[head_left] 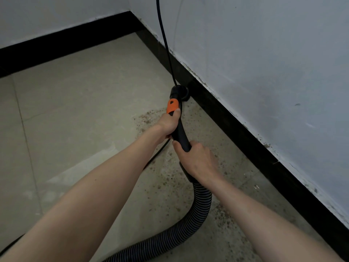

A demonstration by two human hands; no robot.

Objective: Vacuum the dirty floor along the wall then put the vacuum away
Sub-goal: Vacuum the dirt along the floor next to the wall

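Note:
Both my hands hold the vacuum's black wand (181,133). My left hand (169,124) grips it just below the orange collar (172,106). My right hand (196,161) grips it lower, where the ribbed hose (199,214) begins. The round black nozzle (181,93) sits on the floor against the black skirting (236,129) of the right wall. Brown dirt specks (170,178) cover the floor tiles along that skirting, around and behind the nozzle.
A thin black power cord (164,36) hangs down from above to the nozzle and runs on across the floor under my left arm. White walls meet in a corner at the top. Pale tiles (66,110) spread to the left.

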